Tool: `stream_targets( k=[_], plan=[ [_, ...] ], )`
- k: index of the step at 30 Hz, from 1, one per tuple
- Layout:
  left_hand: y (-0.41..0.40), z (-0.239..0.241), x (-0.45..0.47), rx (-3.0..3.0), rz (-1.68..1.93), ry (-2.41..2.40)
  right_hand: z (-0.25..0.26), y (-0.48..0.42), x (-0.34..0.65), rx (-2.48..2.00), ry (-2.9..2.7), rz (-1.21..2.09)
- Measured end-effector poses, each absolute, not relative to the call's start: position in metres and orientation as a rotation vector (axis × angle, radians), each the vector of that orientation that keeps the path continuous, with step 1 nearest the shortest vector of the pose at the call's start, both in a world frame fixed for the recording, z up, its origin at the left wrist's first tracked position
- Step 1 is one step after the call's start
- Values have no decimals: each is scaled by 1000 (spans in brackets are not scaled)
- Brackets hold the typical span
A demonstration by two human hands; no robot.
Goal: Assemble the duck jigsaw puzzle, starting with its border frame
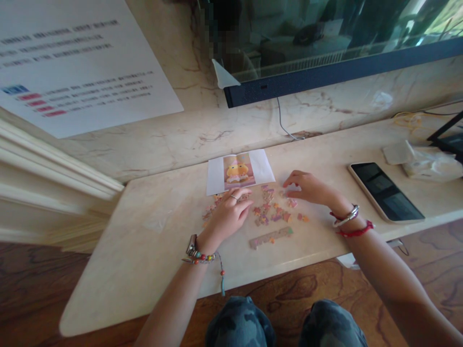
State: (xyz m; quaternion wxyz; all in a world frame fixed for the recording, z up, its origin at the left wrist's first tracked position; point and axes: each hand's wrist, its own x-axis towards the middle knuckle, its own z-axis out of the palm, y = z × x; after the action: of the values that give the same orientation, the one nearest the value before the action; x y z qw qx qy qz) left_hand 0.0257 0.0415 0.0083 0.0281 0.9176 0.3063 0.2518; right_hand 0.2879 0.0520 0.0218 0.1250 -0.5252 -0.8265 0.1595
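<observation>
Several small pastel jigsaw pieces [272, 212] lie scattered on a low marble shelf [144, 250]. A joined strip of pieces [271, 237] lies nearer the front edge. My left hand [229, 214] rests palm down over the pieces at the left, fingers spread a little. My right hand [307, 187] hovers over the right side of the scatter, fingers curled downward and touching pieces; whether it holds one is hidden. Behind the pieces lies a printed picture sheet [239, 171] showing a yellow cartoon figure.
A phone [385, 191] lies screen up to the right, with crumpled white tissue or plastic [427, 161] beyond it. A dark screen with a bar frame [325, 72] stands on the wall behind, a cable [284, 123] hanging from it. A printed poster [72, 62] hangs at left.
</observation>
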Motion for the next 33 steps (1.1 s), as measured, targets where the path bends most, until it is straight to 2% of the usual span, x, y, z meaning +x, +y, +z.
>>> stream_targets(
  k=[12, 18, 24, 31, 33],
  plan=[
    [43, 6, 25, 2820, 765, 947, 18, 53, 281, -1447, -2492, 520],
    [41, 7, 26, 2822, 730, 934, 19, 51, 280, -1457, -2485, 620],
    [33, 10, 34, 2863, 625, 725, 23, 52, 281, -1432, -2436, 800],
    [18, 14, 47, 2888, 481, 480, 25, 5, 291, -1397, -1972, 1128],
    [15, 14, 49, 2895, 423, 454, 23, -21, 287, -1410, -1907, 1135]
  ],
)
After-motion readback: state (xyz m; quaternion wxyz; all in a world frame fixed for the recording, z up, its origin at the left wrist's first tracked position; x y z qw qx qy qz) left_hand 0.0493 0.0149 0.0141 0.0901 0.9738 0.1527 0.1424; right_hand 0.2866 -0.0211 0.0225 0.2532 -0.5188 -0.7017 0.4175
